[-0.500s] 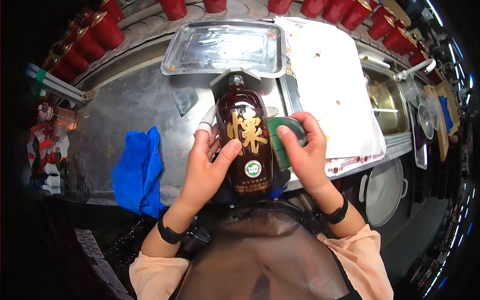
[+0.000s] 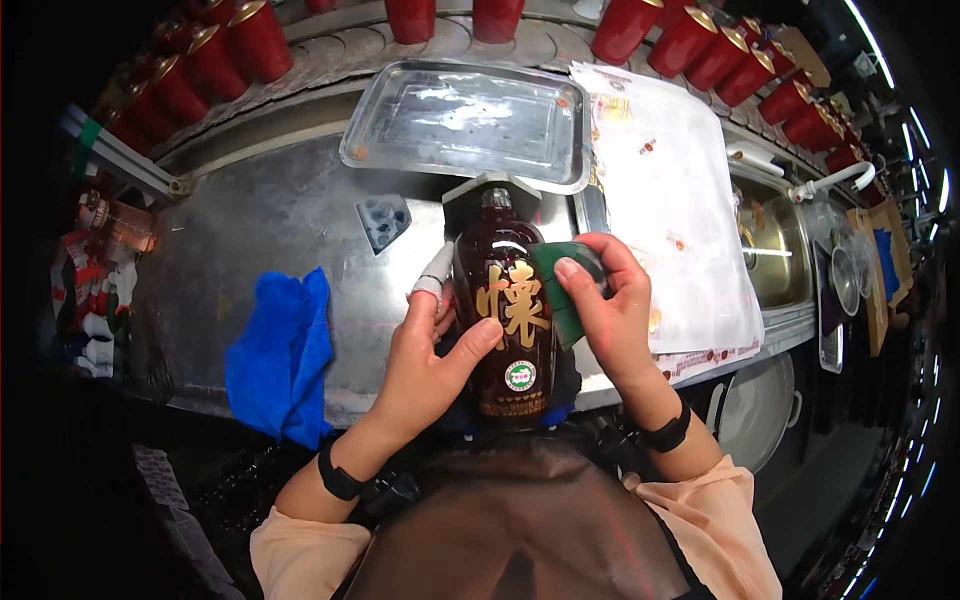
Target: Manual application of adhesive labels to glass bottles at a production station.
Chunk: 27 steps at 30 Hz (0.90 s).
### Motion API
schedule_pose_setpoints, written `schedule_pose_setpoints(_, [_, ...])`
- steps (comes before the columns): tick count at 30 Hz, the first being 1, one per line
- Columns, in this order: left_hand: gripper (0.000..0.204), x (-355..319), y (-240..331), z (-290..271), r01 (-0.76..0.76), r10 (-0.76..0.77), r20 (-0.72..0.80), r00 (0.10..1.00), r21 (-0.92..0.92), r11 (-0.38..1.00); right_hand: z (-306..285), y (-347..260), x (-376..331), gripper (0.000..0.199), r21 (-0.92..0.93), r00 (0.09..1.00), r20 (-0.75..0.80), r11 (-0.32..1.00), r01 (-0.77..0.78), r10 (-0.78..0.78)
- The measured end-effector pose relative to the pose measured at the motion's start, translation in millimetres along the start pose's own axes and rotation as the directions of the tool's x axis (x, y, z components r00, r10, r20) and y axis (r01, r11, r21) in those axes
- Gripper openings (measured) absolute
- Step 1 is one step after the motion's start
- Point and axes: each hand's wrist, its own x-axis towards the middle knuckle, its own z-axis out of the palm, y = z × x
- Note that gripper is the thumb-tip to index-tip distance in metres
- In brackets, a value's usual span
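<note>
A dark red-brown glass bottle (image 2: 498, 350) with gold characters and a round white-and-green mark lies before me, its neck pointing away. The neck end meets a grey angled bracket (image 2: 460, 197). My left hand (image 2: 415, 365) grips the bottle's left side, thumb across the front. One of its fingers has a white covering (image 2: 434, 270). A folded green pad (image 2: 560, 300), dark on part of its surface, is pinched in my right hand (image 2: 618, 315) and touches the bottle's upper right side. The right hand's fingertips are partly hidden behind the pad.
A metal tray (image 2: 465, 120) sits beyond the bottle, with white printed sheets (image 2: 665, 220) to its right. A blue cloth (image 2: 280, 355) hangs over the table's near edge. Red cylinders (image 2: 258, 42) line a slatted conveyor (image 2: 345, 50). A sink (image 2: 770, 245) stands at the right.
My view has shifted a little. The right hand and green pad have moved toward the bottle's neck; the left hand keeps its place. The red cylinders have travelled right along the conveyor.
</note>
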Motion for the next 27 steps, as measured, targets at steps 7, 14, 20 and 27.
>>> schedule_pose_setpoints(7, [0.076,-2,0,1,-0.050,0.049,-0.030,0.998,-0.038,0.998,-4,-34,-2,0.020,-0.293,0.981,0.097,0.937,0.189,-0.167])
schedule_pose_setpoints(14, [0.073,-3,-4,0,-0.087,0.086,-0.034,0.996,-0.024,0.996,-2,-44,31,0.020,-0.451,0.892,0.230,0.770,0.452,-0.389])
schedule_pose_setpoints(20, [0.075,-7,-8,-7,-0.059,0.059,-0.002,0.998,-0.040,0.997,17,-55,40,0.017,-0.539,0.766,0.394,0.547,0.640,-0.508])
schedule_pose_setpoints(27, [0.068,-15,-8,-23,0.031,-0.037,-0.046,0.998,-0.137,0.990,26,-59,27,0.022,-0.506,0.648,0.530,0.410,0.759,-0.547])
